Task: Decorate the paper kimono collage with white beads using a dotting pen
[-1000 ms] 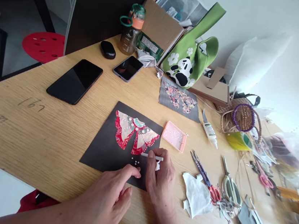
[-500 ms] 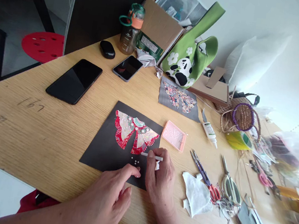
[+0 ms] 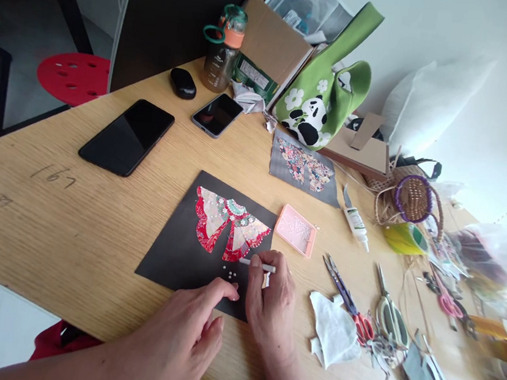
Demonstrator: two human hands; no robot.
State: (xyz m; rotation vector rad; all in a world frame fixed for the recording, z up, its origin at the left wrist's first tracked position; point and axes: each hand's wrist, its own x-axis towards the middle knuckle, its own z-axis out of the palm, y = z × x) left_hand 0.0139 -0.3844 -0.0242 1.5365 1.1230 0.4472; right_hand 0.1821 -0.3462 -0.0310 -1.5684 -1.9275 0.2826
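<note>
My right hand (image 3: pixel 273 297) pinches a slim white pen-like stick (image 3: pixel 268 268), its tip at the lower right edge of a red and cream fabric piece (image 3: pixel 207 224). The piece is collar-shaped, with pearl beads and small white flowers on it, and lies flat on a black sheet (image 3: pixel 169 253). Several loose pearl beads (image 3: pixel 230 275) sit on the sheet below it. My left hand (image 3: pixel 193 324) rests at the sheet's near edge, index finger on it and thumb apart, holding nothing. Beyond my right hand is a pink tray (image 3: pixel 281 233) of tiny white beads.
Scissors with red handles (image 3: pixel 350 303) and a white cloth scrap (image 3: pixel 333 332) lie at right, with a glue bottle (image 3: pixel 356 225) behind. Farther back are a patterned fabric piece (image 3: pixel 305 165), a green panda bag (image 3: pixel 309 113), a drink bottle (image 3: pixel 221 56) and phones (image 3: pixel 128 137).
Both hands and the stick hold nearly the same place; the whole view shifts only very slightly.
</note>
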